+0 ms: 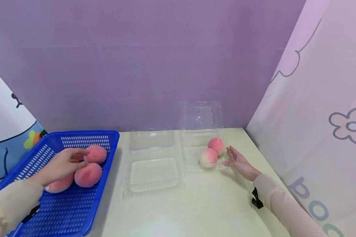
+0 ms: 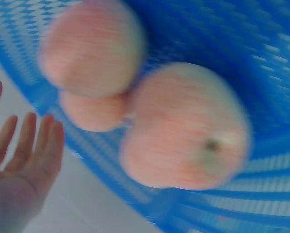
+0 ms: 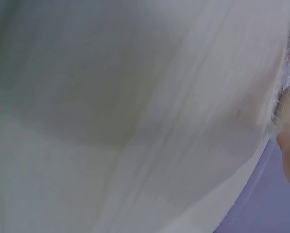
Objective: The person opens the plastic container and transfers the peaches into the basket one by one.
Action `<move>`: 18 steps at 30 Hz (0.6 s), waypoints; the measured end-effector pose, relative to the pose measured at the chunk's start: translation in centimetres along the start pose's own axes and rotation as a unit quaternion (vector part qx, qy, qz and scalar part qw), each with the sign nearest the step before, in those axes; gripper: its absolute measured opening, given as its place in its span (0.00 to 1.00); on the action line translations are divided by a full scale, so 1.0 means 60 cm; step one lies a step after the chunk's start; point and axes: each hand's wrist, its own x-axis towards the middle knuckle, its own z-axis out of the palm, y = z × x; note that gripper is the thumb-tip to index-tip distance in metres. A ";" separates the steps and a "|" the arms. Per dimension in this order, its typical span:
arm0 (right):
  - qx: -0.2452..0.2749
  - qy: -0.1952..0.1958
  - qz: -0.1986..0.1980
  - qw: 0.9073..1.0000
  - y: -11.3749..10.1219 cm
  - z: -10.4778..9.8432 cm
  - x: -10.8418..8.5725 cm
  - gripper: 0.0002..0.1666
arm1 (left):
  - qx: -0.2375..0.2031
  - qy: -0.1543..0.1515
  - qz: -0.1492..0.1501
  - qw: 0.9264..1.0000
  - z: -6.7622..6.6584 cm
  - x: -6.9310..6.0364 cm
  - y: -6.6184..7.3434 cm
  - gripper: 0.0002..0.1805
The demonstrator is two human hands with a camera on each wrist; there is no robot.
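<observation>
Over the blue basket (image 1: pixel 77 204) my left hand (image 1: pixel 66 163) hovers above several pink peaches, among them a peach (image 1: pixel 96 154) at the back right and a peach (image 1: pixel 88 175) in front of it. In the left wrist view, which is blurred, the left hand (image 2: pixel 25 170) has its fingers extended and apart from the peaches (image 2: pixel 183 131). To the right, two peaches (image 1: pixel 208 158) sit together in a clear plastic clamshell box (image 1: pixel 192 161) with its lid raised. Beside them my right hand (image 1: pixel 240 163) is spread, holding nothing. Only a fingertip of it shows in the right wrist view.
A second clear clamshell box (image 1: pixel 154 171) lies unfolded between the basket and the filled box. The pale table (image 1: pixel 178 214) meets a purple cloth (image 1: pixel 154 65) behind and a printed white cloth (image 1: pixel 308 131) on the right.
</observation>
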 end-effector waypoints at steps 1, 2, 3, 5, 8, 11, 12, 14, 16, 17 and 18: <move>0.000 -0.001 -0.002 1.000 0.000 -0.001 0.000 0.56 | 0.001 0.002 -0.003 1.000 -0.003 0.000 0.012 0.31; 0.001 -0.001 -0.003 1.000 0.000 -0.001 0.000 0.56 | 0.003 0.001 -0.007 1.000 -0.005 0.001 0.025 0.32; 0.002 -0.001 -0.003 1.000 -0.001 -0.001 -0.001 0.56 | 0.003 0.000 -0.009 1.000 -0.008 0.003 0.038 0.33; 0.001 -0.002 -0.004 1.000 -0.001 -0.002 -0.002 0.57 | 0.005 -0.001 -0.007 1.000 -0.012 0.005 0.063 0.34; -0.001 -0.005 -0.007 1.000 -0.002 -0.002 -0.002 0.57 | 0.001 -0.005 0.009 1.000 -0.013 0.012 0.097 0.30; -0.004 -0.009 -0.009 1.000 -0.001 -0.001 0.000 0.58 | -0.007 -0.002 0.046 0.999 -0.003 0.022 0.129 0.25; -0.001 -0.008 -0.008 1.000 -0.001 0.000 0.000 0.58 | -0.009 0.002 0.060 0.998 0.002 0.026 0.140 0.23; 0.001 -0.006 -0.005 1.000 -0.001 0.000 0.001 0.58 | -0.013 0.009 0.084 0.996 0.014 0.035 0.164 0.21; 0.003 -0.004 -0.004 1.000 -0.001 0.000 0.001 0.58 | -0.020 0.018 0.109 0.994 0.026 0.043 0.187 0.19; 0.004 -0.004 -0.004 1.000 -0.001 0.000 0.001 0.58 | -0.027 0.020 0.120 0.992 0.031 0.047 0.198 0.18; 0.005 -0.003 -0.004 1.000 -0.001 0.000 0.000 0.58 | -0.036 0.018 0.128 0.991 0.037 0.050 0.209 0.18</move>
